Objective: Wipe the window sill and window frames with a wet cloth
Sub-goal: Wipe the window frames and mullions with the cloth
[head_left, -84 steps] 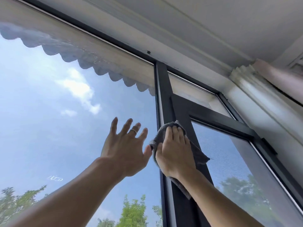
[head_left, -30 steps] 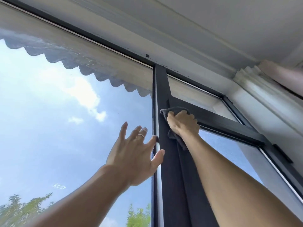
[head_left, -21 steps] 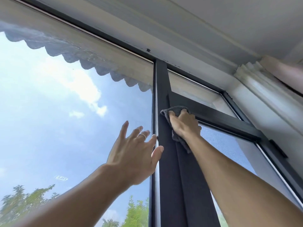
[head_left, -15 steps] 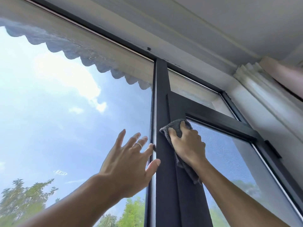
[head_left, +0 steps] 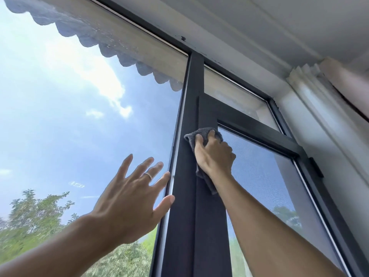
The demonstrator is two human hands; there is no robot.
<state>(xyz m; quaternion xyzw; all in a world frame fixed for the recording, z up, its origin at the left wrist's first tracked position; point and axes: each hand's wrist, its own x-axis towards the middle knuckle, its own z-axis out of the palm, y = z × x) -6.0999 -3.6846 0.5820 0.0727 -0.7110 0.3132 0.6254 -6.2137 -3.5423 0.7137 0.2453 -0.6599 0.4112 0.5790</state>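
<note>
A dark vertical window frame post (head_left: 194,92) runs up the middle of the view, with a dark crossbar (head_left: 259,128) branching right. My right hand (head_left: 214,156) grips a grey cloth (head_left: 191,137) and presses it against the post just below the crossbar joint. A tail of the cloth hangs beneath my wrist. My left hand (head_left: 129,198) is spread flat with straight fingers against the large left pane (head_left: 79,116), its thumb and little finger at the post's edge. A ring sits on one finger.
A scalloped blind edge (head_left: 119,54) hangs across the top of the left pane. The white ceiling (head_left: 259,21) and a white side wall (head_left: 329,136) close in at the upper right. A mesh-covered pane (head_left: 259,176) lies right of the post. Trees show outside below.
My right hand slid the cloth up the post to the crossbar joint, then back down a short way. My left hand stayed spread on the glass.
</note>
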